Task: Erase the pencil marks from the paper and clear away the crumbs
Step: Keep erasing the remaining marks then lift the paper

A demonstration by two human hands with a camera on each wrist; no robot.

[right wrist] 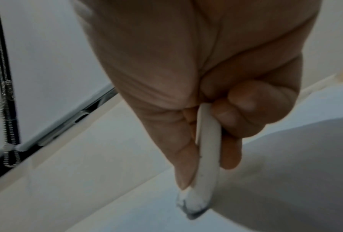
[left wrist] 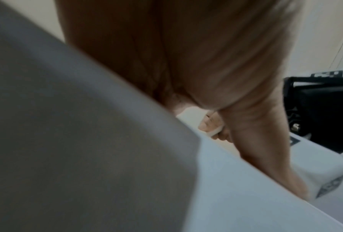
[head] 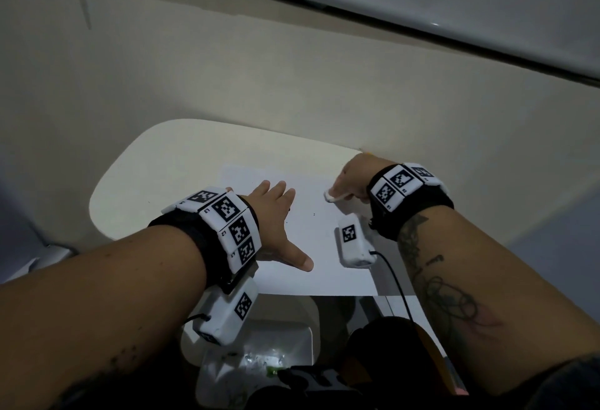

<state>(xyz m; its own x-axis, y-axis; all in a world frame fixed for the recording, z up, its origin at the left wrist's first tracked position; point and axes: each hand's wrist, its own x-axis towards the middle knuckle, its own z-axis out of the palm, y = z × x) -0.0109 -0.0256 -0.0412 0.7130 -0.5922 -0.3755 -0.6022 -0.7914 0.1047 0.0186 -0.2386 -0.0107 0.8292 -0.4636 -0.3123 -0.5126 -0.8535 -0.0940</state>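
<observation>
Bare paper [head: 311,214] between left fingers [head: 276,190] and right fingers [head: 337,190]: free passage. Wall [head: 292,84] just beyond right fingers blocks farther reach. Open table [head: 146,182] left of left fingers.

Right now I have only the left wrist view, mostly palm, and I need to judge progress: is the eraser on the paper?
Observer: Yes, the right hand pinches the eraser, tip down on the paper.
Operator: Is the tip clean?
Observer: No, it is smeared grey.
Operator: Anything left on the paper?
Observer: A few dark specks lie just right of the left hand.
</observation>
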